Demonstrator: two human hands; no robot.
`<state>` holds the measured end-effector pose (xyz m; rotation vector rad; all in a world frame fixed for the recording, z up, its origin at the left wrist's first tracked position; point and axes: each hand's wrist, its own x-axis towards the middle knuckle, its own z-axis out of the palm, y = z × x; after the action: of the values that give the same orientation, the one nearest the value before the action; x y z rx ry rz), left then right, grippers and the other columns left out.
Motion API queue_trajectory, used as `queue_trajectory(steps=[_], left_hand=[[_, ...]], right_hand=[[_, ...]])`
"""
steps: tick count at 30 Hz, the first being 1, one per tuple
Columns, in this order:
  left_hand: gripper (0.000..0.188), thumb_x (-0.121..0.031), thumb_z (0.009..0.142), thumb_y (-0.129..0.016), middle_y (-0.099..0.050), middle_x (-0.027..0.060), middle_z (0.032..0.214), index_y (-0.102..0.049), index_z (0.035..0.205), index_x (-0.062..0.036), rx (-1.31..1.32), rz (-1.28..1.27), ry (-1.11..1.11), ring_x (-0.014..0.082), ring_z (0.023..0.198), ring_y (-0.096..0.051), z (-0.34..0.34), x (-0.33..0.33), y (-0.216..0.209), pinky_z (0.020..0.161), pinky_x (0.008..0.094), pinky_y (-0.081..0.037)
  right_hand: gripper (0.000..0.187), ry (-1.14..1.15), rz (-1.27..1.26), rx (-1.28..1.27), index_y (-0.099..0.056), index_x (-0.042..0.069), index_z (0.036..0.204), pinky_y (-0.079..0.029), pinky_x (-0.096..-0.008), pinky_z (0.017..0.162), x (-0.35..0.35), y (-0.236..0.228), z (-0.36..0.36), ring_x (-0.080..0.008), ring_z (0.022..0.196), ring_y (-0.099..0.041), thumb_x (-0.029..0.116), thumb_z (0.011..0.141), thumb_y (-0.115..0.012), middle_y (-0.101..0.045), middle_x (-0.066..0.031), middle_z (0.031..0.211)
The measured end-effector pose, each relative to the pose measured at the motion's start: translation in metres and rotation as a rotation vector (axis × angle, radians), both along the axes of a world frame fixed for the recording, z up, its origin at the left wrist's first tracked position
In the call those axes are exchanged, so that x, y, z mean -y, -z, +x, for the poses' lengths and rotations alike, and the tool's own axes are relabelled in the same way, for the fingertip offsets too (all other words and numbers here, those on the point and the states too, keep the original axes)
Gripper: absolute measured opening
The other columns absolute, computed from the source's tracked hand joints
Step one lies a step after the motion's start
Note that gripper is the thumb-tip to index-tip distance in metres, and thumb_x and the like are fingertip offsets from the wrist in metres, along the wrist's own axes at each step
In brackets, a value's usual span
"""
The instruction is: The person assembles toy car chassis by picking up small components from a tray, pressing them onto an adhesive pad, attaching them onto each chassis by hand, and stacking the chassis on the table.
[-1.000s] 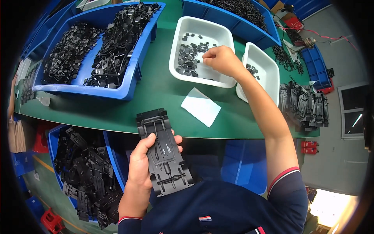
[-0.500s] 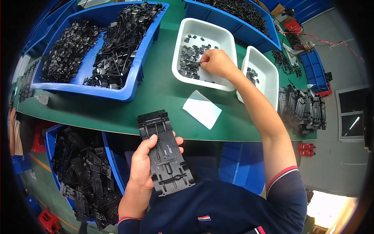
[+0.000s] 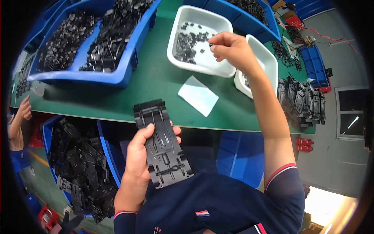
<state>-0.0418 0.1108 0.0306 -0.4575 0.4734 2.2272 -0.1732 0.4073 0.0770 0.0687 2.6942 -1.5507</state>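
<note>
My left hand [image 3: 137,154] grips a black plastic toy-car chassis [image 3: 166,145] by its sides, thumb across the upper face. Its moulded underside detail faces up, and it is held in front of my body, below the table's near edge. Over the right part of a white tub [image 3: 174,62], my right hand [image 3: 237,51] pinches a small black plastic piece [image 3: 211,45] between thumb and fingers. Many similar small black pieces [image 3: 186,46] lie loose in the tub, mostly to its left side.
A second white tub [image 3: 275,74] stands right, partly behind my forearm. Big blue bins [image 3: 124,76] of black parts fill the back left. A white sheet [image 3: 198,96] lies on the green table [image 3: 156,70]. Chassis are stacked right [image 3: 302,99] and binned lower left [image 3: 83,167]. Another person's hand [image 3: 24,109] shows left.
My right hand has lifted from the pieces in the tub and moved right with one small black piece. The chassis stays in my left hand. Another person's hand has risen at the left edge.
</note>
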Motion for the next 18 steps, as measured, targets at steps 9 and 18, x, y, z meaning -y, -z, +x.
queue_trajectory(steps=[9,18], left_hand=[[0.041,-0.028,0.094,-0.043,-0.062,0.0205,0.107,-0.051,0.118,0.0039,-0.022,-0.051,0.009,0.0282,0.091,-0.064,0.004,-0.006,0.0,0.077,0.0391,-0.056],[0.042,-0.028,0.093,-0.044,-0.062,0.021,0.106,-0.05,0.117,0.0051,-0.027,-0.058,0.021,0.0282,0.091,-0.064,0.009,-0.013,0.001,0.077,0.0387,-0.056]], right_hand=[[0.024,-0.012,-0.381,0.113,-0.062,-0.003,0.105,-0.053,-0.0254,0.066,0.014,0.001,0.092,-0.0129,0.071,-0.063,0.003,0.082,-0.065,-0.066,-0.0075,0.081],[0.016,0.233,-0.354,0.207,-0.062,-0.005,0.096,-0.053,-0.0244,0.063,0.009,0.036,0.114,-0.0141,0.074,-0.065,0.006,0.084,-0.062,-0.066,-0.0106,0.085]])
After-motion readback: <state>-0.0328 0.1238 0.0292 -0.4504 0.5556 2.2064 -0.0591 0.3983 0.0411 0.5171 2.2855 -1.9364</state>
